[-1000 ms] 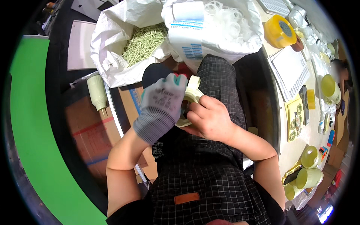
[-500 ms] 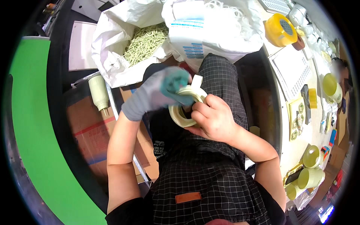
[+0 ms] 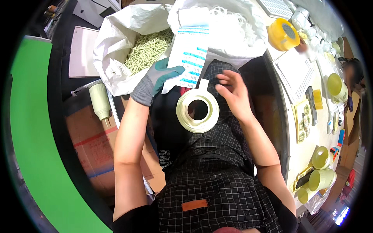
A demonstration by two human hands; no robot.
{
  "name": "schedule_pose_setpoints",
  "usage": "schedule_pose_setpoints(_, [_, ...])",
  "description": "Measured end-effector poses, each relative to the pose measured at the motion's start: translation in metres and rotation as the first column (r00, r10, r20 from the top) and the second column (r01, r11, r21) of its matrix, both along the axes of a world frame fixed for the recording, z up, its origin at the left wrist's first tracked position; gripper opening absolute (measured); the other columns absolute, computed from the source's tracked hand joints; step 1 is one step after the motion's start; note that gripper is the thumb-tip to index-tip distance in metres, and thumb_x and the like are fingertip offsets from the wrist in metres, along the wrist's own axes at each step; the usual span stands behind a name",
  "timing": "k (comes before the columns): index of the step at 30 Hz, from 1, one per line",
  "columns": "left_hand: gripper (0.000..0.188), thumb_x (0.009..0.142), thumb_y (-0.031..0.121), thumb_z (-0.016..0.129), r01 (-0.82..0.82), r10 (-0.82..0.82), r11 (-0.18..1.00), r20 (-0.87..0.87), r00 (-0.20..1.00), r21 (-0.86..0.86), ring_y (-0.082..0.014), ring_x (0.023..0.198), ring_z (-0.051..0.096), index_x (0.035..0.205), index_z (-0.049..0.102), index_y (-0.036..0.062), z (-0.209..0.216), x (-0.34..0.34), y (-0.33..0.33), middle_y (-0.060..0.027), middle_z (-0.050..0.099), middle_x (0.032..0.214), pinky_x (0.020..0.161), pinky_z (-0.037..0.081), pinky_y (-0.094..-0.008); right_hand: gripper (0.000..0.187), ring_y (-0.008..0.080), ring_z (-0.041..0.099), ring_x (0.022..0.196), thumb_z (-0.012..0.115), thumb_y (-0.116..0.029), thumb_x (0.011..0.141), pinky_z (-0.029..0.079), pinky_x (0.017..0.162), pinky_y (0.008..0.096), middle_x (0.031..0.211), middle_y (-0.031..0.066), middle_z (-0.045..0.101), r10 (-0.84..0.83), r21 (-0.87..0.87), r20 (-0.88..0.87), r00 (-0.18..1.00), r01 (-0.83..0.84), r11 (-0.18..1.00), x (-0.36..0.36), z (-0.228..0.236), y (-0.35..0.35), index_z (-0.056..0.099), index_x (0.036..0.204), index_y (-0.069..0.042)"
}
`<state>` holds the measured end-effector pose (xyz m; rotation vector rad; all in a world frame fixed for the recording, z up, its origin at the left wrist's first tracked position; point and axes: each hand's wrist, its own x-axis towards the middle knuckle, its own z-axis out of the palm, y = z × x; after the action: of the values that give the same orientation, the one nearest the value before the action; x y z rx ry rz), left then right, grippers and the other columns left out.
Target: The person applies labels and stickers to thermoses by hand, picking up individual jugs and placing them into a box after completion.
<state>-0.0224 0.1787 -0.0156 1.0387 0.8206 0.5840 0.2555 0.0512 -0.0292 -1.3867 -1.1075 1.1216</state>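
Your gloved left hand (image 3: 158, 75) now pinches the blue-printed label strip (image 3: 190, 64). Your bare right hand (image 3: 234, 93) has released the pale-green ring (image 3: 182, 112) — it rests on your lap (image 3: 206, 145) — so handling apparently passes to labels.

Green strip (image 3: 42, 143) at left, yellow tape roll (image 3: 284, 34), white paper sheets (image 3: 292, 73)

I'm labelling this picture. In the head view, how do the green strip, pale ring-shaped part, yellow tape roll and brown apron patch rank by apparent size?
Largest to smallest:
1. Green strip
2. Pale ring-shaped part
3. Yellow tape roll
4. Brown apron patch
Apparent size only.
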Motion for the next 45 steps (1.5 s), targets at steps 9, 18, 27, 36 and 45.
schedule_pose_setpoints(9, [0.062, 0.093, 0.014, 0.085, -0.184, 0.195, 0.979, -0.143, 0.970, 0.085, -0.0244, 0.124, 0.071, 0.150, 0.063, -0.0010, 0.021, 0.004, -0.014, -0.0142, 0.073, 0.136, 0.111, 0.055, -0.0365, 0.006, 0.0096, 0.071, 0.092, 0.078, -0.005, 0.101, 0.054, 0.091, 0.0264, 0.100, 0.0048, 0.080, 0.175, -0.146, -0.476, 0.862, -0.274, 0.951, -0.028, 0.008, 0.047, 0.075, 0.105, -0.002])
schedule_pose_setpoints(18, [0.034, 0.081, 0.030, 0.089, 0.279, 0.497, 0.237, -0.363, 0.789, 0.931, -0.0311, 0.126, 0.061, 0.110, 0.079, 0.0150, 0.056, 0.026, -0.040, -0.0033, 0.070, 0.128, 0.116, 0.045, -0.0509, 0.005, 0.0076, 0.072, 0.094, 0.074, 0.000, 0.104, 0.058, 0.085, 0.0249, 0.105, 0.0077, 0.081, 0.181, 0.039, -0.481, 0.858, -0.186, 0.982, -0.033, 0.023, 0.047, 0.070, 0.106, 0.000])
schedule_pose_setpoints(27, [0.023, 0.082, 0.027, 0.089, 0.332, 0.642, 0.004, -0.257, 0.722, 0.943, -0.0297, 0.116, 0.065, 0.098, 0.077, 0.0148, 0.045, 0.041, -0.048, -0.0016, 0.069, 0.114, 0.116, 0.047, -0.0579, 0.006, 0.0071, 0.064, 0.093, 0.073, -0.009, 0.107, 0.051, 0.090, 0.0268, 0.099, -0.0006, 0.075, 0.131, 0.001, -0.557, 0.820, -0.157, 0.988, -0.036, 0.028, 0.043, 0.072, 0.102, -0.006])
schedule_pose_setpoints(36, [0.016, 0.082, 0.018, 0.086, 0.175, 0.623, 0.123, -0.213, 0.752, 0.977, -0.0304, 0.107, 0.065, 0.093, 0.076, 0.0131, 0.041, 0.044, -0.046, -0.0019, 0.070, 0.106, 0.107, 0.051, -0.0533, 0.010, 0.0055, 0.066, 0.083, 0.073, -0.011, 0.107, 0.053, 0.077, 0.0238, 0.096, 0.0026, 0.076, 0.089, 0.014, -0.614, 0.784, -0.103, 0.995, -0.043, 0.031, 0.045, 0.071, 0.103, -0.002])
schedule_pose_setpoints(45, [0.016, 0.078, 0.017, 0.086, 0.193, 0.638, 0.029, -0.166, 0.752, 0.981, -0.0285, 0.102, 0.066, 0.088, 0.076, 0.0125, 0.038, 0.042, -0.047, -0.0006, 0.071, 0.103, 0.101, 0.054, -0.0508, 0.011, 0.0072, 0.067, 0.084, 0.073, -0.012, 0.107, 0.055, 0.079, 0.0272, 0.096, 0.0020, 0.076, 0.081, -0.025, -0.647, 0.758, -0.127, 0.992, -0.042, 0.028, 0.046, 0.072, 0.100, -0.004])
